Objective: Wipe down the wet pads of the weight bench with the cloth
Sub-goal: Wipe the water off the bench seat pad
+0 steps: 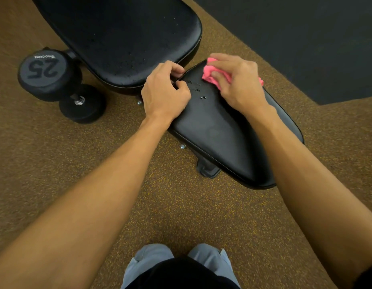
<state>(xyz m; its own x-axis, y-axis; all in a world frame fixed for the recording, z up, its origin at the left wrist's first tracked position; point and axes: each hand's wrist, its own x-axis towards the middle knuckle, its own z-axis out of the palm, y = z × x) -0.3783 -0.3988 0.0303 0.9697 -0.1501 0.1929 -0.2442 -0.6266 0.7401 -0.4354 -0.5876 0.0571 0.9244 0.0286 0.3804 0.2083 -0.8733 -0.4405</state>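
The black weight bench has two pads: a long back pad speckled with droplets and a smaller seat pad nearer me. A few water drops sit near the seat pad's far end. My right hand presses a bunched pink cloth onto that far end, fingers spread over it. My left hand grips the seat pad's far left edge, fingers curled over the rim by the gap between the pads.
A black 25 dumbbell lies on the brown speckled floor left of the bench, partly under the back pad. A dark mat covers the floor at the far right. The bench's foot shows under the seat.
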